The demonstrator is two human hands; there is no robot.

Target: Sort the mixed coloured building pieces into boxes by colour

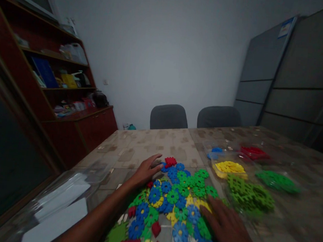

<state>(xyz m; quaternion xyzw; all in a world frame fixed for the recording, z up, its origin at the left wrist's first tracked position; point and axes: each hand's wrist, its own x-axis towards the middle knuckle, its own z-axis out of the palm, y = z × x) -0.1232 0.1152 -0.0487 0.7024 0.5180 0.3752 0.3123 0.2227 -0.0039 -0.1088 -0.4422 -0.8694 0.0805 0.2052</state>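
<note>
A heap of flat plastic gear-shaped pieces (176,195) in blue, green, yellow and red lies on the table (154,142) in front of me. My left hand (146,170) rests at the heap's far left edge, fingers stretched out, touching a blue piece near a red piece (170,161). Over the near right side of the heap, my right hand (227,229) lies flat with fingers spread, a little blurred. Neither hand holds anything.
Clear trays to the right hold sorted pieces: yellow (229,167), red (254,152), blue (215,152), and green (276,180). A pile of green cross-shaped pieces (249,195) sits nearby. A clear box with white sheets (62,199) lies left. Two grey chairs (169,116) stand beyond; a wooden cabinet (68,103) is at left.
</note>
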